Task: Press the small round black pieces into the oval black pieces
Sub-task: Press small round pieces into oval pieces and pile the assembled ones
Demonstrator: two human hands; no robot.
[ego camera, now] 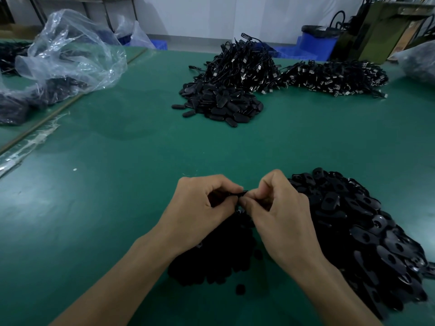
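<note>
A black piece [240, 193] is pinched between the left hand [200, 203] and the right hand [280, 208], both with fingers tightly curled, low over the near middle of the green table [117, 161] — its shape is mostly hidden. One heap of round pieces [219, 262] is seen under the wrists. Two heaps of oval pieces are counted — one near right [367, 231], one far [221, 102] — along with two cable heaps [334, 76] behind and one plastic bag [70, 50] far left.
</note>
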